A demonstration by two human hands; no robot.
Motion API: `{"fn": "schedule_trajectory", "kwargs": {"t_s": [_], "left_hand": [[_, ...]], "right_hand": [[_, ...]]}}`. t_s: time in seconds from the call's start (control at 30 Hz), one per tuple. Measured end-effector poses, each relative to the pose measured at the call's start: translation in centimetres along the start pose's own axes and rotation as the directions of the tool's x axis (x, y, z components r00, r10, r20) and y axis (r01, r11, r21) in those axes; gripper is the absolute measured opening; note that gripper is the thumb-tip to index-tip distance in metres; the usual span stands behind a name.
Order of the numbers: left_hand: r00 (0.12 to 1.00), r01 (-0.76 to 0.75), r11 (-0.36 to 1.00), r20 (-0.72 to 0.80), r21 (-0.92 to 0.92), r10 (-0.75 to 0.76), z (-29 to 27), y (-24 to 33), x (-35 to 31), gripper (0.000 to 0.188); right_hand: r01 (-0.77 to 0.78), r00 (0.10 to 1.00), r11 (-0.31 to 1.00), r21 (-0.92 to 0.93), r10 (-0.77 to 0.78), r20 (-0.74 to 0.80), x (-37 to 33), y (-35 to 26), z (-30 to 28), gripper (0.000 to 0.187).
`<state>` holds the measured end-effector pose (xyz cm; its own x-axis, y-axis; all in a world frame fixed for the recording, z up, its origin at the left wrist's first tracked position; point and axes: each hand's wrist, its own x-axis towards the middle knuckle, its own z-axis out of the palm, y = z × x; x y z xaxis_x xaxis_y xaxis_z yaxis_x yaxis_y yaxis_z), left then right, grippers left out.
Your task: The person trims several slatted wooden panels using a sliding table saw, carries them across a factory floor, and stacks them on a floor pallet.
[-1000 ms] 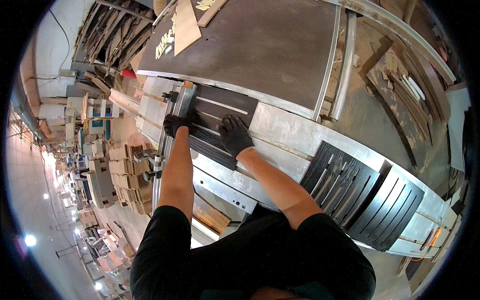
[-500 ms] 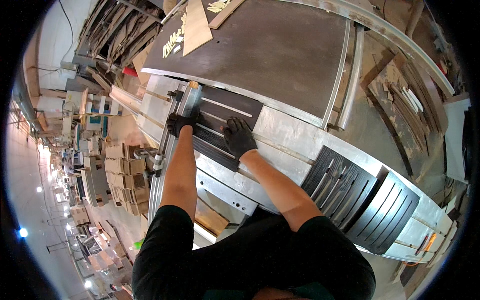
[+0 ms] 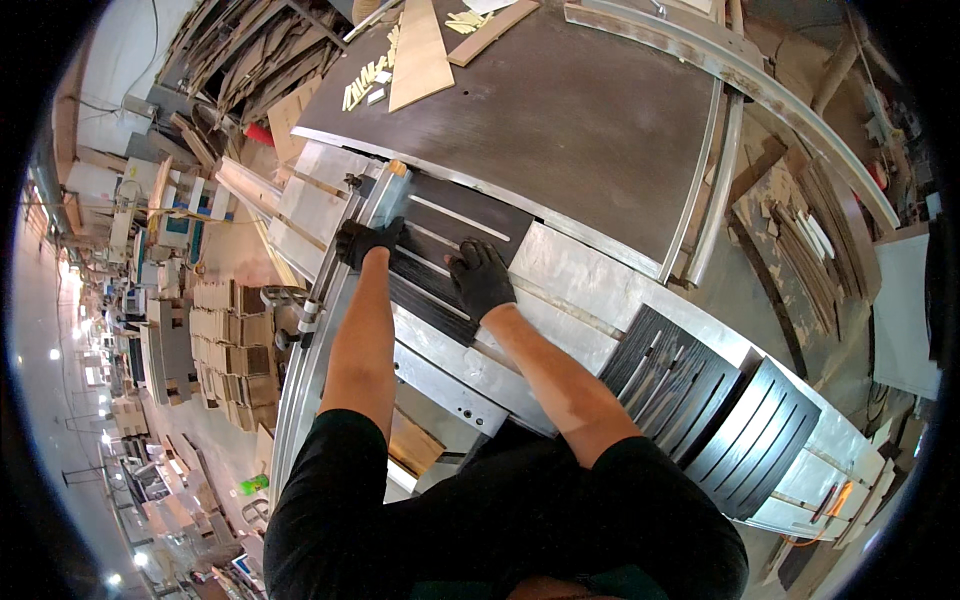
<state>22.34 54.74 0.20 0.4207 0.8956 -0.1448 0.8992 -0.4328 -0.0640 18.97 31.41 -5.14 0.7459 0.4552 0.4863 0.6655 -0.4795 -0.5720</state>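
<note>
A black slotted wooden panel (image 3: pixel 470 207) lies flat on the metal sliding table of a saw, its left end against an upright metal fence (image 3: pixel 380 200). My left hand (image 3: pixel 366 246), in a black glove, is closed over the fence, its thumb side by the panel's end. Some of its fingers are hidden. On the panel's near right part rests my right hand (image 3: pixel 483 282), also gloved in black, with fingers stretched out and pressing flat. Pale strips show in the panel's slots.
Two more black slotted panels (image 3: pixel 672 368) (image 3: pixel 757 440) lie to the right. Beyond is a dark tabletop (image 3: pixel 560 130) with a plywood offcut (image 3: pixel 420 60) and small pale wood pieces (image 3: pixel 368 83). Stacked boards (image 3: pixel 232 345) stand at the left. A clamp (image 3: pixel 290 300) sits beside the rail.
My left hand has shifted slightly on the fence, its thumb side now showing nearer the panel. My right hand stays on the panel. The whole view has turned a little.
</note>
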Motion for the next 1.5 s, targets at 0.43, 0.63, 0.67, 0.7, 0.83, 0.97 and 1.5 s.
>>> {"fn": "schedule_trajectory", "kwargs": {"t_s": [0.43,0.63,0.67,0.7,0.83,0.97,1.5], "left_hand": [[0.997,0.016,0.999,-0.074,-0.043,-0.019,-1.4,0.4,-1.7,0.119],[1.0,0.011,0.996,-0.019,-0.092,-0.013,-2.4,0.5,-2.8,0.117],[1.0,0.007,0.996,-0.017,-0.093,-0.008,-2.4,0.5,-3.0,0.117],[1.0,0.011,0.996,-0.015,-0.089,-0.013,-2.5,0.5,-3.0,0.116],[1.0,0.001,0.996,-0.031,-0.089,-0.004,-2.1,0.2,-2.7,0.113],[0.994,-0.013,0.994,-0.112,-0.109,0.001,-1.5,0.1,-2.6,0.109],[0.973,-0.053,0.994,-0.227,-0.091,0.031,-0.2,-0.4,-1.8,0.104]], "right_hand": [[0.022,1.0,0.999,-0.05,-0.022,-0.001,0.1,-0.4,0.2,0.023],[-0.001,1.0,1.0,-0.019,0.001,0.0,0.1,-0.4,-0.3,0.024],[-0.004,1.0,1.0,-0.022,0.004,0.001,0.0,-0.4,-0.3,0.025],[0.001,1.0,1.0,-0.025,-0.001,0.002,0.3,-0.4,-0.3,0.025],[0.042,0.999,0.999,-0.03,-0.042,0.017,0.2,-0.5,-0.5,0.025],[0.039,0.999,0.999,-0.016,-0.039,0.024,0.2,-0.3,-0.1,0.026],[0.05,0.997,0.999,-0.019,-0.048,0.059,0.1,-0.2,0.4,0.025]]}}
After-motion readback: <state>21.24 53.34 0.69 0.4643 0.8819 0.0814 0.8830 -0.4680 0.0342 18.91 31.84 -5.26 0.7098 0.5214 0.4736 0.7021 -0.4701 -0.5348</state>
